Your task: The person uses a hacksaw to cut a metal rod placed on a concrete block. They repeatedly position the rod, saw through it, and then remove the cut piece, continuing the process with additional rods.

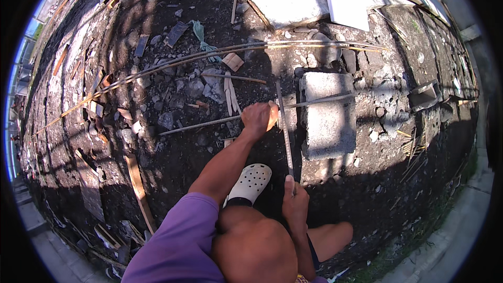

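Observation:
My left hand (258,119) is closed around a thin steel rod (204,123), which runs from the left across the top of a grey concrete block (329,131). My right hand (295,204) grips the near end of a long, narrow grey hacksaw (287,141), seen nearly edge-on from above. The hacksaw points away from me and crosses the rod just left of the block, close to my left fist. Whether the blade touches the rod is hidden.
Several long bent rods (173,64) lie beyond the block. A white board (283,2) is at the far side. Rubble, a wood plank (139,191), a green cloth strip (200,34) and a hollow block (425,96) lie around. My white clog (251,183) stands near the rod.

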A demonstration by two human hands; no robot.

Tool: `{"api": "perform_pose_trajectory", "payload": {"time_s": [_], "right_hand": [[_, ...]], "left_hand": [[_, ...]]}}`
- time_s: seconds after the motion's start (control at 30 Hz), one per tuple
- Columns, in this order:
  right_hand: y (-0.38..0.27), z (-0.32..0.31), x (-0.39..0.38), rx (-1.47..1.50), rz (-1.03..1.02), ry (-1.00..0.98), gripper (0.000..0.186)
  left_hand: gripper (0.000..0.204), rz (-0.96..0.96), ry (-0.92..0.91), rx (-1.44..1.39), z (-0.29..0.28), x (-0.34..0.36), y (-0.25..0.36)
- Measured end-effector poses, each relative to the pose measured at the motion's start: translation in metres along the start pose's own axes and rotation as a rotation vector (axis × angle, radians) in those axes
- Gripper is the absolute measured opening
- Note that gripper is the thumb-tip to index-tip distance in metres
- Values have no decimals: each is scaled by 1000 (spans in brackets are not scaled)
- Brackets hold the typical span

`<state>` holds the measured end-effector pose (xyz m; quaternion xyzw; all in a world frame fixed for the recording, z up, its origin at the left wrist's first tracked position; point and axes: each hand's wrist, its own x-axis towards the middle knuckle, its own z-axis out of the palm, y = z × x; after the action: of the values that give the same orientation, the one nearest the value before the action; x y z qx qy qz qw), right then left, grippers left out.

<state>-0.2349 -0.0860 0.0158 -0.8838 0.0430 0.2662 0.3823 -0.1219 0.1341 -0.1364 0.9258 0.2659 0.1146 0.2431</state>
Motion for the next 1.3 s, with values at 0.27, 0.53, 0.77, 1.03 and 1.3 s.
{"api": "perform_pose_trajectory", "payload": {"time_s": [0.27,0.53,0.77,1.03,1.3], "right_hand": [[-26,24,66,101,-74,21,58],[39,-4,-11,88,79,20,60],[39,5,3,34,38,9,60],[49,2,5,74,-29,-6,60],[44,2,-1,148,-126,32,64]], "left_hand": [[41,-104,-232,-33,-24,7,11],[52,-156,-199,-135,-21,8,7],[51,-166,-258,-84,-24,11,11],[41,17,-224,36,-20,9,0],[48,-124,-245,63,-6,14,-6]]}}
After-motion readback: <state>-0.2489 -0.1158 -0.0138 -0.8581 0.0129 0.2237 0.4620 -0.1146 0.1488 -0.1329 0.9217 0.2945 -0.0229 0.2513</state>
